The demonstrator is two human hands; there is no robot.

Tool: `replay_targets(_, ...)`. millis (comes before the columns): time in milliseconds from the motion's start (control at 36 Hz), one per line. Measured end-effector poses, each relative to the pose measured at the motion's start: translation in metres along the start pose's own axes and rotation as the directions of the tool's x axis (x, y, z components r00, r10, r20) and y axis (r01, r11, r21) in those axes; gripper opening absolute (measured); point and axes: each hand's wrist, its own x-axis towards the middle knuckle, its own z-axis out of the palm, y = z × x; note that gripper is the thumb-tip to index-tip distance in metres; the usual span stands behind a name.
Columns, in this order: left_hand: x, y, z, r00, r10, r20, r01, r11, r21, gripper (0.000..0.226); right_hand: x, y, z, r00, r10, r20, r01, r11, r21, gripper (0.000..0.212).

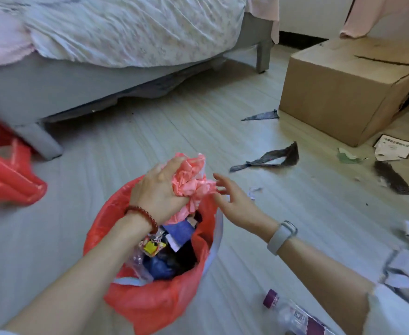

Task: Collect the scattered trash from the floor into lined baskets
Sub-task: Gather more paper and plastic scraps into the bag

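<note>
- The left hand (161,187) is closed in a fist around a crumpled wad of pink plastic (193,180), holding it over the mouth of the basket; a red bead bracelet (141,217) sits on that wrist
- The right hand (237,201) is open with fingers spread, empty, its fingertips touching or just beside the right edge of the wad; I cannot tell which. A grey band (282,236) is on its wrist
- Below both hands stands the basket (216,240), lined with a red bag (155,303) whose edge folds over the rim; inside lie blue paper, a yellow wrapper and clear plastic
- A clear bottle (288,310) with a purple cap lies on the floor just right of the basket, near the right forearm
- Grey torn strips (271,158) lie on the floor beyond the right hand, and paper scraps (391,151) are scattered further right
- A cardboard box (353,93) stands at the far right, with the scraps in front of it
- A red stool (5,172) lies at the left edge
- A bed (126,32) with a rumpled sheet runs across the top
</note>
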Motion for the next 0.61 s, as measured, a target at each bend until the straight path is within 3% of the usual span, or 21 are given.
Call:
replay_targets(83, -0.022, -0.041, 0.004, 0.998, -0.043, 0.037, 0.034, 0.974, 0.222, 0.062, 0.01, -0.01, 0.028, 0.998, -0.035, 0.057, 0.041, 0.993, -0.11, 0.063)
replay_targets(167, -0.04, -0.077, 0.019, 0.998, -0.02, 0.059, -0.005, 0.916, 0.401, 0.059, 0.014, -0.011, 0.039, 1.0, -0.003, 0.01, 0.004, 0.998, -0.069, 0.063)
replay_targets(222, -0.052, -0.091, 0.032, 0.968, -0.091, 0.235, -0.031, 0.883, 0.469, 0.076, 0.011, -0.008, 0.041, 1.0, 0.023, -0.002, -0.023, 0.999, -0.049, 0.062)
replay_targets(278, -0.062, -0.103, 0.049, 0.9, -0.138, 0.413, -0.077, 0.884, 0.461, 0.087, 0.009, -0.005, 0.043, 1.0, 0.023, -0.012, -0.023, 0.999, -0.046, 0.064)
replay_targets(361, -0.063, -0.112, 0.072, 0.824, -0.18, 0.537, -0.064, 0.912, 0.404, 0.094, 0.009, -0.001, 0.047, 0.999, 0.023, -0.045, -0.025, 0.999, -0.033, 0.065)
replay_targets(500, -0.047, -0.112, 0.106, 0.786, -0.198, 0.586, -0.133, 0.871, 0.473, 0.071, 0.01, 0.007, 0.048, 0.997, 0.052, -0.056, -0.053, 0.998, -0.017, 0.066)
replay_targets(611, -0.05, -0.122, 0.141, 0.767, -0.226, 0.6, -0.142, 0.853, 0.503, 0.067, 0.012, 0.013, 0.048, 0.997, 0.061, -0.044, -0.062, 0.998, -0.008, 0.069)
